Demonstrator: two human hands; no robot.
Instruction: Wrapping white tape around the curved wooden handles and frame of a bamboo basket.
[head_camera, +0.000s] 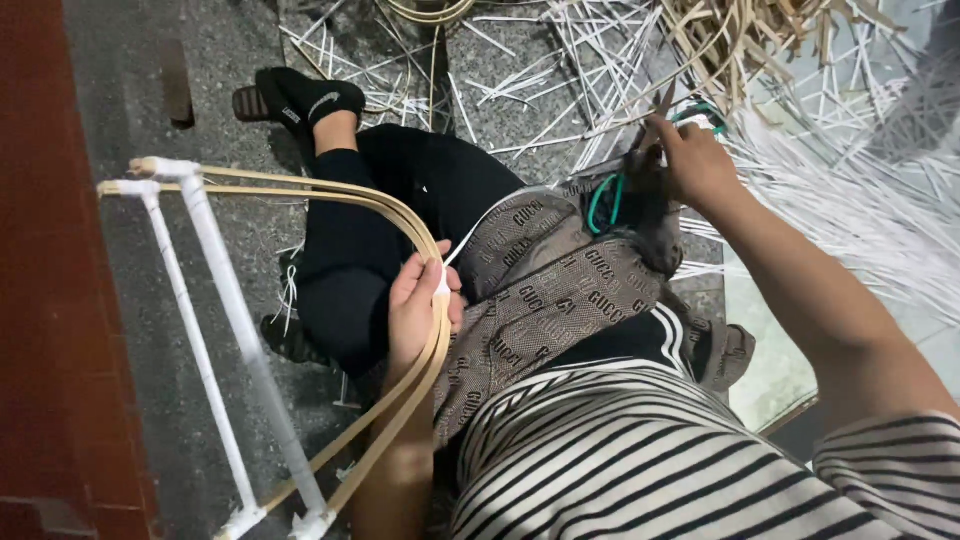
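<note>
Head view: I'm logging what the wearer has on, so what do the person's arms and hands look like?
Both hands, the left hand and the right hand, are bare: no gloves, rings or watch show. The forearms are uncovered. A short black-and-white striped sleeve covers the right upper arm; the left arm's sleeve is out of sight.

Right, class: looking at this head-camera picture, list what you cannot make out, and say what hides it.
- Tool in the right hand: only green handles show; fingers cover the rest.
- Bent cane frame: its lower end is cut by the bottom edge.
- Left hand: palm side hidden against the frame.
- Strips on the floor: too tangled to count.
</note>
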